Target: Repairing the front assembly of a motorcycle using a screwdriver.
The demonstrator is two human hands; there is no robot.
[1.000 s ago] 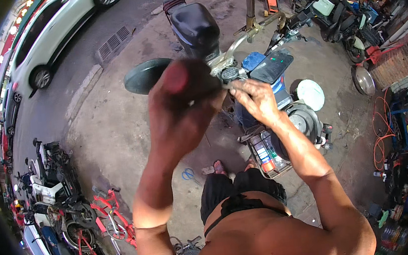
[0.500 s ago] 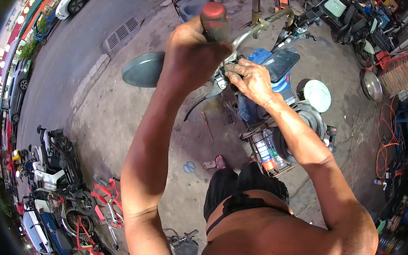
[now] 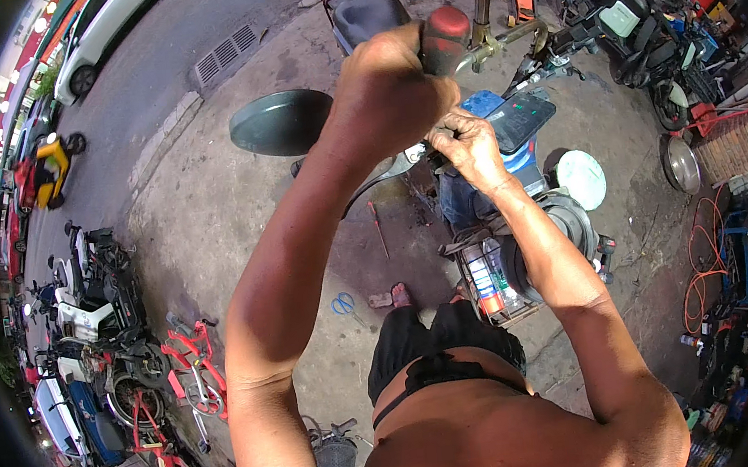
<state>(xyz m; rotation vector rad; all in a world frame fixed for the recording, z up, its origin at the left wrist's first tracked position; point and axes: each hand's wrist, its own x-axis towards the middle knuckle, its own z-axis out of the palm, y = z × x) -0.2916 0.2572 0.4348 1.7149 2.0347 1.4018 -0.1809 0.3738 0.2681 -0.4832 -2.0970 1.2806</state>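
Note:
My left hand (image 3: 391, 88) is closed around a screwdriver (image 3: 445, 39) with a red-ended dark handle, held upright over a chrome handlebar (image 3: 513, 37). Its shaft and tip are hidden behind the hand. Just below, my right hand (image 3: 471, 148) pinches with thumb and fingers at the lever's mount; what lies between the fingertips cannot be made out. A grey brake lever (image 3: 382, 177) slants down to the left from there. To the left of my left wrist is a dark oval mirror (image 3: 281, 124). Beneath the right hand sits a blue bike body with a dark flat panel (image 3: 521, 120).
A wire basket (image 3: 498, 289) of bottles and cans and a pale round lid (image 3: 581, 179) are beside my right forearm. On the ground lie a red-handled screwdriver (image 3: 378, 224) and blue-handled scissors (image 3: 343, 303). Parked bikes (image 3: 97, 301) line the left; tools crowd the right.
My left hand and the screwdriver have shifted right and slightly down, closer to my right hand. In the street, a white car has moved further into view and a yellow-and-red vehicle has appeared.

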